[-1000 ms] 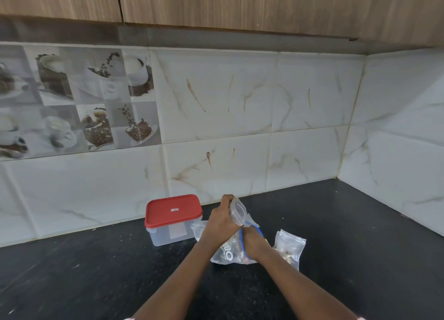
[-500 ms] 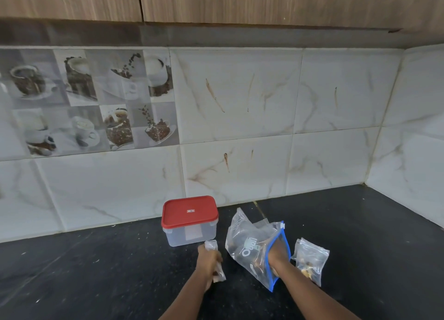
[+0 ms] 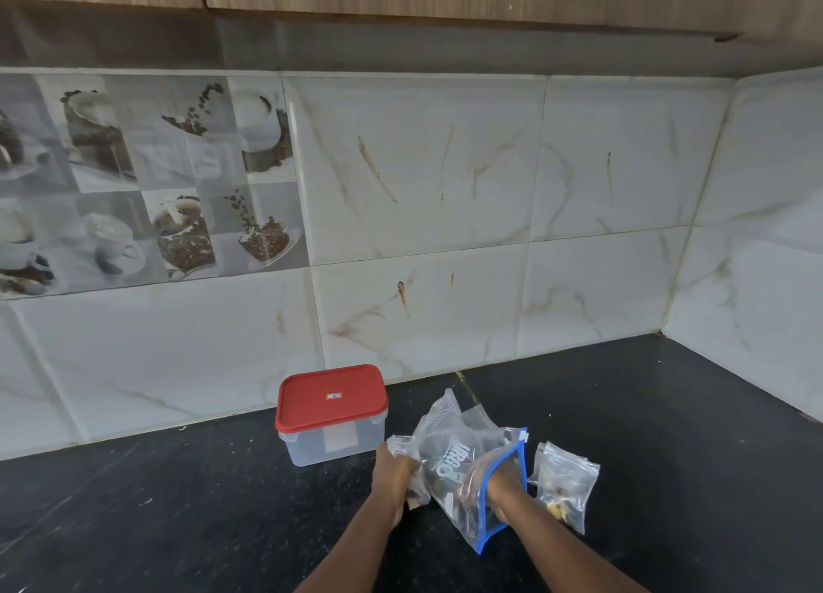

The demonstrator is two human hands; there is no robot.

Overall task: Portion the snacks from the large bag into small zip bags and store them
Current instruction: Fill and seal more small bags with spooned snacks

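The right hand (image 3: 501, 488) is pushed inside the large bag (image 3: 463, 463) through its blue-edged mouth; its fingers are blurred behind the plastic, so their spread cannot be told. The left hand (image 3: 394, 476) has its fingers closed on a small empty bag (image 3: 403, 447), just left of the large bag and touching it. A filled small bag (image 3: 563, 485) lies on the black tabletop (image 3: 178, 512) to the right. A clear box (image 3: 332, 416) with a red lid stands near the tiled wall (image 3: 423, 236).

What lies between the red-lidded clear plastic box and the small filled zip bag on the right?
In the head view: the left hand and the large blue-edged bag.
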